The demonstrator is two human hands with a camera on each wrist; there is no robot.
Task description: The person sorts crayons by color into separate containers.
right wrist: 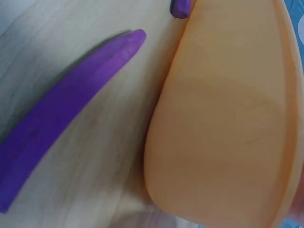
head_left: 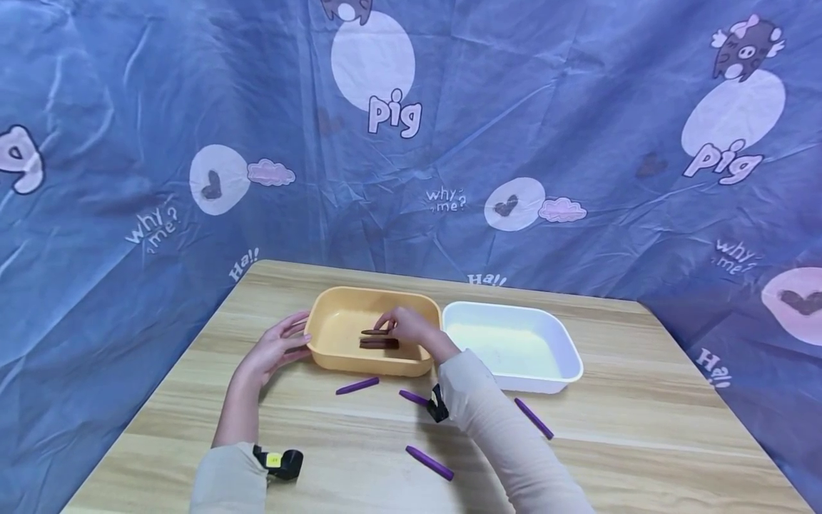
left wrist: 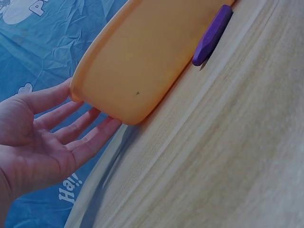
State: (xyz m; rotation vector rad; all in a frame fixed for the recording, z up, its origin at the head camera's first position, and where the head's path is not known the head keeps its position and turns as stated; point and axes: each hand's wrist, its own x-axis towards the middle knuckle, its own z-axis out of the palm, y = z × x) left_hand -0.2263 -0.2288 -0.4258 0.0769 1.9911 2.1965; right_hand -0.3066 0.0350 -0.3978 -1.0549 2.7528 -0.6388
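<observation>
My left hand [head_left: 272,351] rests against the left end of an orange-yellow plastic bin [head_left: 367,366], thumb at the rim and fairly straight fingers along the outer wall. Seen from the left wrist, the fingertips touch that wall [left wrist: 128,71]. Over the inside of the same bin, my right hand [head_left: 411,327] pinches a thin brown crayon [head_left: 370,332]. Just below it, more brown crayons [head_left: 379,344] lie side by side on the bin's floor. The right wrist view shows the bin's outer side [right wrist: 223,118], with the right hand mostly hidden behind it.
A white plastic bin [head_left: 514,380] stands right beside the orange one. Several purple crayons lie on the wooden table [head_left: 334,442]: one [head_left: 357,386] before the orange bin, one [head_left: 414,397] by the right wrist, others nearer [head_left: 430,463] and to the right [head_left: 534,418]. Blue printed cloth [head_left: 398,200] hangs behind.
</observation>
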